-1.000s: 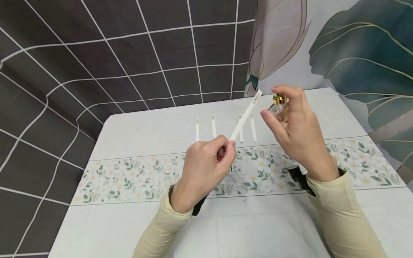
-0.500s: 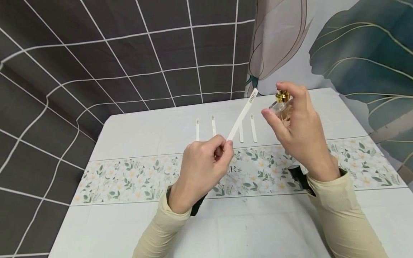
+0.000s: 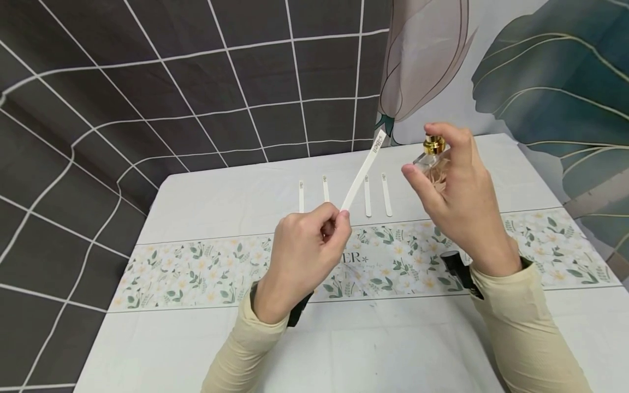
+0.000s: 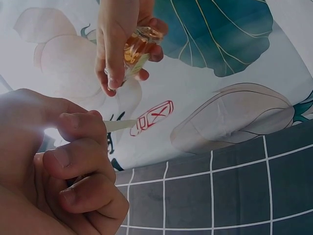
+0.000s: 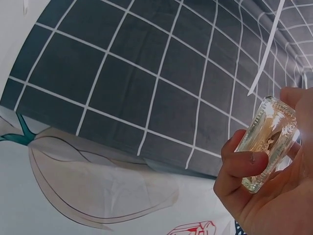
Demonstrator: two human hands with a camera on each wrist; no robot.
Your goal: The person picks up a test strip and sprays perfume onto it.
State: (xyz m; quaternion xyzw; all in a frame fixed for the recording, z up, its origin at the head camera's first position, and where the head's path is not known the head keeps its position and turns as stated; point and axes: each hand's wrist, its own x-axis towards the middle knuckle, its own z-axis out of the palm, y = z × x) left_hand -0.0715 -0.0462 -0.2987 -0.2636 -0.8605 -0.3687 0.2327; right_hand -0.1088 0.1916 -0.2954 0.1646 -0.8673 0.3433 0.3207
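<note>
My left hand pinches the lower end of a white perfume test strip between thumb and forefinger. The strip slants up to the right, its printed end uppermost. To its right, my right hand grips a clear glass perfume bottle with a gold neck. The right forefinger lies on top of the sprayer, and the thumb is at the bottle's near side. A gap separates bottle and strip. In the right wrist view, curled fingers wrap the ridged glass bottle; the left wrist view shows its amber contents.
Several more test strips lie in a row on the white table, one partly behind the left hand. A floral printed band crosses the table. A dark gridded cloth hangs behind, beside a flower-patterned curtain.
The left hand has shifted slightly left with its strip, whose tip moved left and up. The right hand and bottle have drifted slightly right and up, widening the gap.
</note>
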